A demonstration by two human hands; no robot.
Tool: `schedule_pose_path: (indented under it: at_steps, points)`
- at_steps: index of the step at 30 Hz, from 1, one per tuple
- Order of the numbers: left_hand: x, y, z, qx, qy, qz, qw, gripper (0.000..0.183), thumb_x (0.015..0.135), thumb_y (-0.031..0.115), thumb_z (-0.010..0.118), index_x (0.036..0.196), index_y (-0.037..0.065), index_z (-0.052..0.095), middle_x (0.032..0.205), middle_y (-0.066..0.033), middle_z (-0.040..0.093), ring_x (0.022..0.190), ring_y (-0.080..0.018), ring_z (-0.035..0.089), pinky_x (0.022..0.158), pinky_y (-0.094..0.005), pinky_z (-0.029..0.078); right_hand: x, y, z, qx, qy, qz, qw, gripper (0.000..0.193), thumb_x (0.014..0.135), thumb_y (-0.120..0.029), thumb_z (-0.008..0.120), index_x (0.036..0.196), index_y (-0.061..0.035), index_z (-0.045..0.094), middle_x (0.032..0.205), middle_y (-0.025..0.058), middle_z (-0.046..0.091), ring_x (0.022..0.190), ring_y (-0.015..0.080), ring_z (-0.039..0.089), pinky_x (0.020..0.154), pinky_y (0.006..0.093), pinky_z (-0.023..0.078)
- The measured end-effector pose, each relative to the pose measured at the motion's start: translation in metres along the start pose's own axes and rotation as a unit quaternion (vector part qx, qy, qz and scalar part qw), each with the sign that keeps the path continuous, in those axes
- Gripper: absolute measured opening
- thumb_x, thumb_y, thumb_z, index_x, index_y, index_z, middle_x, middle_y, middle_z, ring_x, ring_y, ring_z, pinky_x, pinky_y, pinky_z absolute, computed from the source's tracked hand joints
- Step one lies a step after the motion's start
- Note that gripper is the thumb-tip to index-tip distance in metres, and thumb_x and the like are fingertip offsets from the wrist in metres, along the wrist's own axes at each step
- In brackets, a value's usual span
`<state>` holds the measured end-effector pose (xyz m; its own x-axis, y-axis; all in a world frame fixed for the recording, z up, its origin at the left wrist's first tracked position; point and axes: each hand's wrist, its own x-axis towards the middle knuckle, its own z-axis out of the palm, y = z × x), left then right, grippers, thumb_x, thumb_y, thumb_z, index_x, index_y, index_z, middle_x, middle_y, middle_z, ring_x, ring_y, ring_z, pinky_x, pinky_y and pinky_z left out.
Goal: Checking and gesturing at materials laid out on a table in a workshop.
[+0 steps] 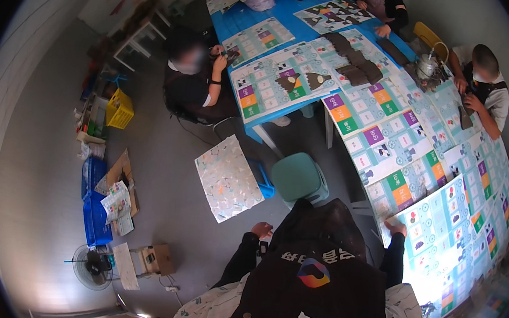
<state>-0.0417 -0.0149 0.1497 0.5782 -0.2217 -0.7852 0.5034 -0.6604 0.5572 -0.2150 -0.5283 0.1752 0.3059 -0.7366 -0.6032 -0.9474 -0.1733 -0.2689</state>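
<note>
My left hand (262,229) hangs in the air beside my body, its fingers loosely apart with nothing visible in them. Just ahead of it are a patterned board (230,180) over a blue stool and a green plastic stool (299,178). At the near left edge of the table, my right hand (396,228) has its fingers at the corner of a large printed sheet (428,228) with pale blue and white squares. The fingers appear closed on that edge, though they are small and partly hidden. More printed sheets (384,144) overlap across the tabletop.
Dark clay-like slabs (358,65) and two dark cut shapes (302,81) lie on the sheets. A seated person (192,76) works at the left; others sit at the far right. Blue bins (95,205), a yellow crate (119,109) and a fan (92,267) stand along the left wall.
</note>
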Motion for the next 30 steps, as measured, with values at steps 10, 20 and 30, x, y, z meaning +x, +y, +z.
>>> schedule_pose_path:
  at_steps: [10, 20, 30]
  points:
    - [0.023, -0.028, -0.006, 0.281, -0.035, 0.215, 0.935, 0.025, 0.072, 0.022, 0.043, 0.076, 0.001, 0.055, 0.062, -0.007, 0.056, 0.055, -0.0146, 0.055, 0.047, -0.0238, 0.041, -0.014, -0.009, -0.006, -0.007, 0.032, 0.007, 0.999, 0.074, 0.045, -0.044, 0.07, 0.095, 0.0052, 0.049, 0.098, 0.0165, 0.05, 0.092, 0.0244, 0.048, 0.079, 0.0301, 0.037]
    - [-0.011, 0.007, 0.003, 0.316, -0.057, 0.094, 0.942, 0.021, 0.072, 0.018, 0.039, 0.077, 0.008, 0.057, 0.066, -0.0035, 0.057, 0.059, -0.0132, 0.056, 0.047, -0.0237, 0.042, -0.022, -0.015, -0.011, -0.016, 0.032, 0.01, 0.999, 0.071, 0.045, -0.044, 0.069, 0.094, 0.0041, 0.05, 0.097, 0.0163, 0.051, 0.091, 0.0236, 0.049, 0.077, 0.0297, 0.038]
    - [-0.008, 0.007, 0.004, 0.379, -0.047, 0.159, 0.91, 0.02, 0.068, 0.014, 0.041, 0.078, 0.009, 0.058, 0.067, -0.0046, 0.057, 0.062, -0.0157, 0.056, 0.052, -0.0267, 0.044, -0.015, -0.014, -0.008, -0.01, 0.026, 0.006, 1.0, 0.069, 0.045, -0.041, 0.071, 0.092, 0.0048, 0.051, 0.094, 0.0155, 0.053, 0.089, 0.0231, 0.051, 0.077, 0.0289, 0.038]
